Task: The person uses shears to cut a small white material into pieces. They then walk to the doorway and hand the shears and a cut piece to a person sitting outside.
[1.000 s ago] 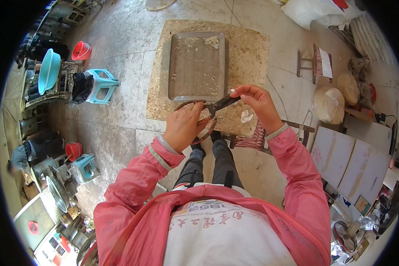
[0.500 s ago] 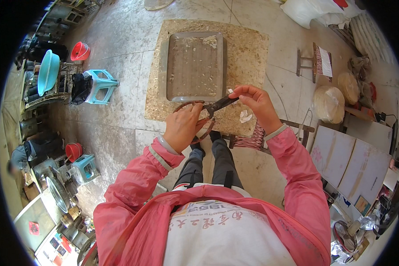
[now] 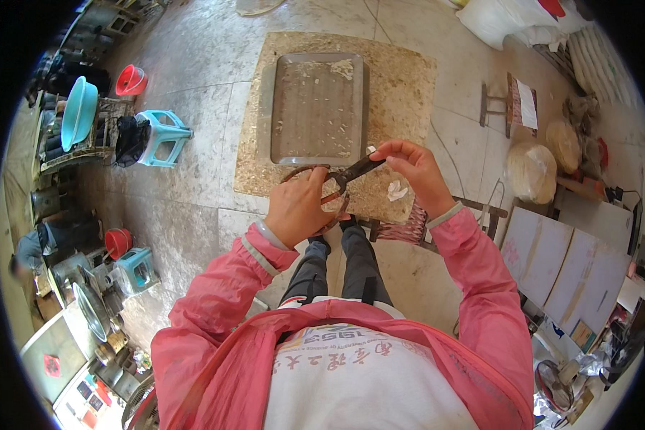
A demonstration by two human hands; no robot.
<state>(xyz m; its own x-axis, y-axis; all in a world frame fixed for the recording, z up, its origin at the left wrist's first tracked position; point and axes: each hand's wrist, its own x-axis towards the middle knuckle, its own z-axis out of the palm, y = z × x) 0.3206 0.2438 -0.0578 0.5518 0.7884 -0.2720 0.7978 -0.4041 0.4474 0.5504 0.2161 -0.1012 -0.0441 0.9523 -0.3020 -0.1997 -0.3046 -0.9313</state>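
Note:
My left hand [image 3: 294, 211] is closed around the looped, reddish-brown handles of a pair of dark scissors [image 3: 361, 169]. Their blades point up and right, toward my right hand [image 3: 417, 172]. The fingertips of that hand are pinched together at the blade tips, where a small white scrap [image 3: 370, 150] shows; whether they grip the scrap or the blades is hard to make out. Below the blades, a crumpled white piece [image 3: 396, 190] lies on the speckled board [image 3: 401, 93]. Just beyond my hands sits a grey-brown rectangular tray [image 3: 315, 107] with pale shreds scattered in it.
Left of the board stand a light-blue stool [image 3: 166, 136], a red bucket [image 3: 130, 80] and a turquoise basin [image 3: 79, 115]. Another person [image 3: 39, 247] is at the far left. On the right are a small wooden stool [image 3: 521, 104], wrapped round bundles [image 3: 532, 170] and cardboard [image 3: 559, 258].
The fingers of my left hand have shifted slightly on the scissor handles. My right hand stays at the blade tips, and the tray has not moved.

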